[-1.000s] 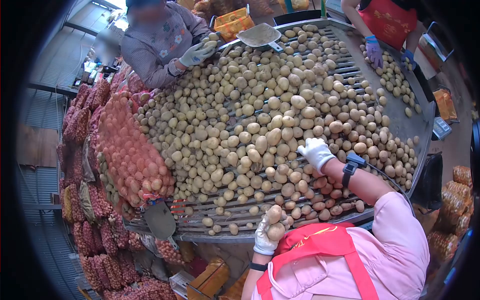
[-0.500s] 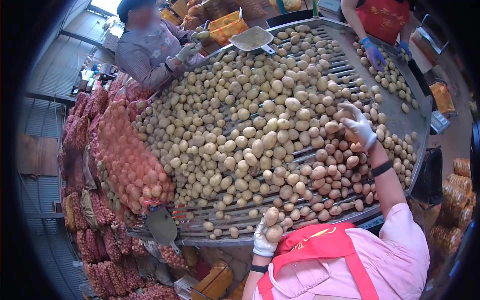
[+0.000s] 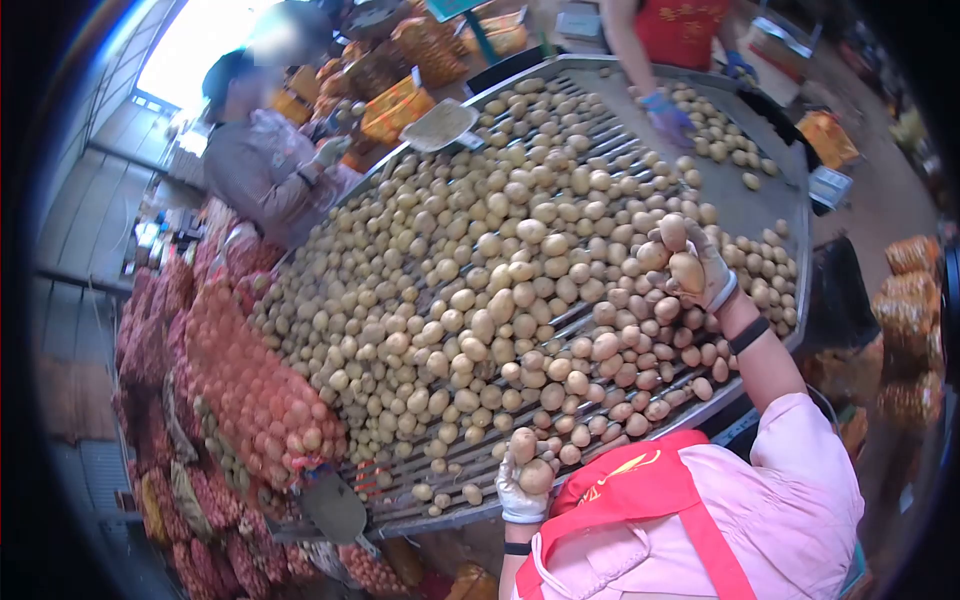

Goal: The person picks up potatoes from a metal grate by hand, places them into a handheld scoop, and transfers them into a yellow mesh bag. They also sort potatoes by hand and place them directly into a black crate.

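Observation:
Many potatoes lie across the slatted metal table. My left hand, in a white glove, is at the near edge of the table and holds two potatoes. Farther out on the right, my right hand, gloved too, is turned partly palm up with potatoes held in its fingers, above the heap. Browner potatoes lie between the two hands.
A red net sack of potatoes rests on the left end, beside a grey scoop. Another scoop lies at the far edge. A co-worker's gloved hand reaches over the far right; another person stands at the far left.
My right hand has turned over and now shows potatoes in its fingers. The far co-worker's purple-gloved hand has moved left over the table. The view has shifted and tilted.

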The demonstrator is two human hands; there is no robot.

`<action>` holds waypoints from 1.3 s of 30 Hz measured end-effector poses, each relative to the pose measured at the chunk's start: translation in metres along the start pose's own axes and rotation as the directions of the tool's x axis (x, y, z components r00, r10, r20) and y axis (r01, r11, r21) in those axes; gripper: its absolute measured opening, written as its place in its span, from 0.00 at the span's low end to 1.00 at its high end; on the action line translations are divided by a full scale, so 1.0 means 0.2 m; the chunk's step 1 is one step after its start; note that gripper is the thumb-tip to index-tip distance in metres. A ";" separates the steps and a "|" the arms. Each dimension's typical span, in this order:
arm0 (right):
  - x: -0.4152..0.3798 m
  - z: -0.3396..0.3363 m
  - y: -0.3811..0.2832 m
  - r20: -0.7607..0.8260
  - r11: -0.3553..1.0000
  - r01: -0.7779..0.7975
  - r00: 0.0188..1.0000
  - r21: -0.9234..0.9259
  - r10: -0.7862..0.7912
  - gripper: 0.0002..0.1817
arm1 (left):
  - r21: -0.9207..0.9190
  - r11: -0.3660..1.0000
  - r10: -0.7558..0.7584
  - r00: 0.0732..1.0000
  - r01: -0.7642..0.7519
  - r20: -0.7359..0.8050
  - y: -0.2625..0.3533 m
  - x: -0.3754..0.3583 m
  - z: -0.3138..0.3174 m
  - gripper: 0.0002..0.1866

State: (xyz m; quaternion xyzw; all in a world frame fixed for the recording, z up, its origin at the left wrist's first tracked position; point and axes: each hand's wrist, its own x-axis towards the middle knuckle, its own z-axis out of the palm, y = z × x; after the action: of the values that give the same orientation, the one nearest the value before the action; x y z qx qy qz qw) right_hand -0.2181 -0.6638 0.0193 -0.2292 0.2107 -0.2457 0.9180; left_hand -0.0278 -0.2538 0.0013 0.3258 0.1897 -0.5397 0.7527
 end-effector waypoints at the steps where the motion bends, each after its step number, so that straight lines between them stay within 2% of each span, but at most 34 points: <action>1: -0.10 -0.01 0.00 -0.034 0.998 0.054 0.998 0.023 -0.053 0.36 | -0.019 1.000 -0.021 1.000 0.021 0.017 0.01 0.01 0.00 0.26; 5: -0.54 -0.04 0.02 -0.117 0.965 0.248 0.964 0.084 -0.237 0.36 | 0.041 0.992 -0.126 0.970 0.120 0.210 0.04 0.02 0.06 0.28; 7: -0.75 -0.14 0.06 -0.159 0.934 0.348 0.929 0.077 -0.333 0.36 | 0.128 0.982 -0.166 0.962 0.140 0.215 0.06 0.02 0.06 0.28; 8: -0.85 -0.22 0.09 -0.163 0.908 0.357 0.931 0.219 -0.326 0.35 | 0.160 0.976 -0.184 0.956 0.149 0.227 0.07 0.03 0.06 0.28; 9: -0.97 -0.23 0.11 -0.195 0.891 0.402 0.911 0.212 -0.365 0.35 | 0.192 0.968 -0.203 0.950 0.159 0.237 0.07 0.03 0.07 0.28; 10: -1.08 -0.23 0.15 -0.228 0.872 0.444 0.889 0.206 -0.398 0.35 | 0.249 0.961 -0.167 0.972 0.123 0.167 0.06 0.01 0.10 0.29; 13: -1.41 -0.34 0.29 -0.285 0.789 0.554 0.827 0.267 -0.485 0.34 | 0.309 0.934 -0.229 0.965 0.181 0.128 0.04 -0.03 0.19 0.30; 17: -1.84 -0.36 0.51 -0.428 0.642 0.650 0.756 0.406 -0.495 0.31 | 0.468 0.843 -0.332 0.941 0.266 0.063 0.02 -0.01 0.15 0.29; 18: -1.93 -0.35 0.56 -0.480 0.613 0.679 0.727 0.403 -0.491 0.31 | 0.502 0.834 -0.283 0.958 0.228 0.036 -0.01 -0.01 0.16 0.30; 21: -2.13 -0.31 0.71 -0.614 0.537 0.752 0.642 0.383 -0.460 0.30 | 0.562 0.769 -0.445 0.886 0.303 0.131 -0.02 -0.03 0.21 0.30; 22: -2.19 -0.32 0.75 -0.657 0.523 0.773 0.608 0.360 -0.446 0.30 | 0.601 0.763 -0.424 0.886 0.237 0.189 -0.03 -0.05 0.24 0.33; 25: -2.33 -0.43 0.88 -0.746 0.520 0.807 0.523 0.279 -0.412 0.28 | 0.585 0.757 -0.527 0.801 0.291 0.284 -0.04 -0.02 0.20 0.32; 26: -2.37 -0.47 0.91 -0.777 0.517 0.814 0.497 0.263 -0.387 0.28 | 0.625 0.730 -0.507 0.832 0.276 0.224 -0.05 -0.02 0.20 0.30; 27: -2.39 -0.48 0.92 -0.805 0.517 0.819 0.471 0.248 -0.361 0.28 | 0.619 0.728 -0.526 0.819 0.295 0.229 -0.04 -0.02 0.19 0.30; 29: -2.43 -0.49 0.92 -0.845 0.556 0.811 0.419 0.184 -0.332 0.27 | 0.602 0.727 -0.558 0.794 0.329 0.240 -0.04 -0.02 0.17 0.30; 31: -2.44 -0.53 0.91 -0.900 0.592 0.796 0.340 0.123 -0.271 0.27 | 0.595 0.719 -0.545 0.823 0.360 0.160 -0.03 -0.03 0.16 0.31; 32: -2.46 -0.69 0.94 -0.874 0.613 0.784 0.365 0.102 -0.321 0.29 | 0.584 0.724 -0.524 0.843 0.368 0.119 -0.02 -0.04 0.15 0.31; 33: -2.47 -0.83 0.98 -0.946 0.680 0.731 0.180 -0.054 -0.268 0.29 | 0.575 0.722 -0.519 0.851 0.385 0.082 0.00 -0.05 0.14 0.33; 34: -2.46 -0.82 0.96 -0.990 0.847 0.520 0.020 -0.111 -0.143 0.30 | 0.591 0.728 -0.524 0.838 0.348 0.151 0.01 -0.08 0.13 0.32; 35: -2.46 -0.86 0.95 -0.987 0.948 0.279 -0.015 -0.156 -0.159 0.32 | 0.600 0.743 -0.510 0.832 0.297 0.220 0.02 -0.09 0.12 0.31; 36: -2.42 -0.82 0.92 -0.976 0.980 0.050 -0.113 -0.191 -0.184 0.36 | 0.567 0.761 -0.500 0.842 0.315 0.203 0.04 -0.05 0.07 0.30; 37: -2.40 -0.87 0.91 -0.973 0.976 -0.091 -0.107 -0.197 -0.206 0.41 | 0.527 0.784 -0.485 0.853 0.329 0.190 0.07 -0.05 0.05 0.29; 38: -2.34 -0.92 0.91 -0.971 0.975 -0.082 -0.111 -0.205 -0.213 0.42 | 0.424 0.813 -0.530 0.809 0.398 0.256 0.10 -0.06 0.03 0.29; 39: -2.27 -1.00 0.91 -0.961 0.965 -0.007 -0.089 -0.263 -0.262 0.38 | 0.325 0.822 -0.564 0.753 0.468 0.340 0.11 -0.09 0.04 0.28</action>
State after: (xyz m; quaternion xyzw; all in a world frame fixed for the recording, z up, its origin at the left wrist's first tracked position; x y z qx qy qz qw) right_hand -0.6123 -0.3381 -0.1116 -0.0783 0.8133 -0.4000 0.4152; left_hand -0.0134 -0.2423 0.0247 0.2167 0.0449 -0.8019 0.5550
